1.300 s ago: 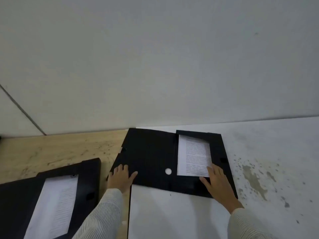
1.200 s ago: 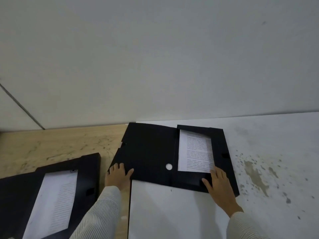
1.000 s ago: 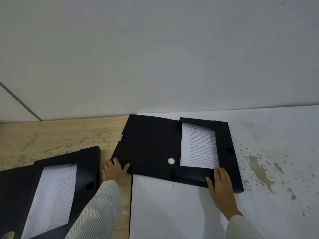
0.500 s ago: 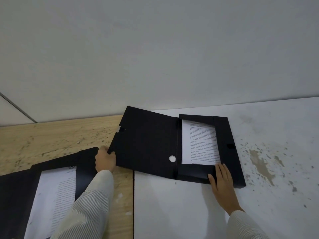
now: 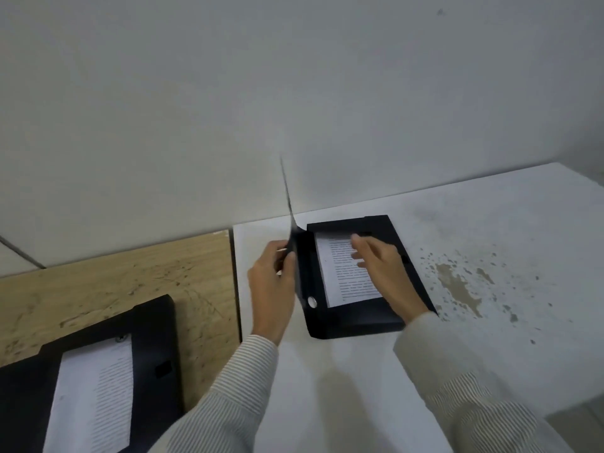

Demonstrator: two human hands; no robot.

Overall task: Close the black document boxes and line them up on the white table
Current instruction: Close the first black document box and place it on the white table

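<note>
A black document box [image 5: 356, 322] lies open on the white table [image 5: 490, 338], with a printed sheet [image 5: 346, 273] inside. Its lid [image 5: 289, 204] stands nearly upright, seen edge-on. My left hand [image 5: 271, 286] grips the lid's near edge. Spread over the sheet and the box's right wall is my right hand [image 5: 380, 273], its fingers apart. A second black document box [image 5: 153, 348] lies open at the lower left on the wooden table [image 5: 114, 282], also holding a printed sheet [image 5: 91, 397].
A grey wall [image 5: 294, 93] rises right behind both tables. The white table has brown stains [image 5: 461, 289] to the right of the box. A dark seam [image 5: 236, 282] separates the two tabletops. The white table's right corner shows at the frame edge.
My left hand has swung the lid from flat on the left up to nearly vertical. My right hand moved from the box's near corner onto the sheet.
</note>
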